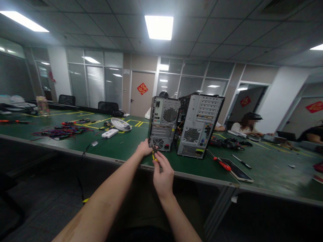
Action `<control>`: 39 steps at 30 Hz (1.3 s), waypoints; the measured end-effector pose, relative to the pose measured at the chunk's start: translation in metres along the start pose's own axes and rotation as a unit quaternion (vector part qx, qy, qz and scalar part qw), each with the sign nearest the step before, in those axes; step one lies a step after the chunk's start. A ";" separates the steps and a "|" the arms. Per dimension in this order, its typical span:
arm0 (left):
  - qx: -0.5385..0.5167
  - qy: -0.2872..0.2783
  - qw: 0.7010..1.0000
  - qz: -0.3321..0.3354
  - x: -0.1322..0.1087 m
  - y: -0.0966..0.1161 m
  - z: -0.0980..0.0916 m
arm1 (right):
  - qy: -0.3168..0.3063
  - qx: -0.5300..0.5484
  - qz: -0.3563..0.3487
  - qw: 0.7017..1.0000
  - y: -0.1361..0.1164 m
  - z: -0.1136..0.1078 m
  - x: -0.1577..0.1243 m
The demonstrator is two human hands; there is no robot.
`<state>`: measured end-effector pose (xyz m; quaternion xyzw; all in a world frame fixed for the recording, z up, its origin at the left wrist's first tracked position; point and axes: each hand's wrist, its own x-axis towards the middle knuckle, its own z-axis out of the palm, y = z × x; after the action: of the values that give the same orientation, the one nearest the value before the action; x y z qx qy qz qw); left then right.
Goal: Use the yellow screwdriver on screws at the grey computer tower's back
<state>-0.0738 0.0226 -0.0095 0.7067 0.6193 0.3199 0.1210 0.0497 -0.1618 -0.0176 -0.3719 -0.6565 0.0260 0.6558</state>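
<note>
Right hand (163, 173) is pinching a yellow-and-black hand tool (154, 155), left hand (143, 148) is half-curled (can't tell its grip) at the lower corner of the boxy grey metal PC tower (164, 121) just ahead, rear slot covers (159, 131) still on, so looks mid-job to me.

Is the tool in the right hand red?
No, the tool in the right hand shows yellow and black, while a red-handled screwdriver lies by the phone.
</note>
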 end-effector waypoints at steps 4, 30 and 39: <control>-0.002 0.007 1.000 0.003 0.002 -0.003 0.003 | -0.002 0.000 -0.001 1.000 0.000 0.000 0.000; 0.019 0.011 1.000 0.006 0.002 -0.006 0.005 | 0.031 -0.027 0.006 0.999 0.003 -0.016 0.025; 0.006 0.008 1.000 0.001 0.003 -0.006 0.005 | 0.013 0.000 0.015 1.000 0.006 -0.013 0.018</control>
<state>-0.0753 0.0279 -0.0157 0.7057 0.6215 0.3216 0.1111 0.0663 -0.1539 -0.0036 -0.3817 -0.6425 0.0312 0.6638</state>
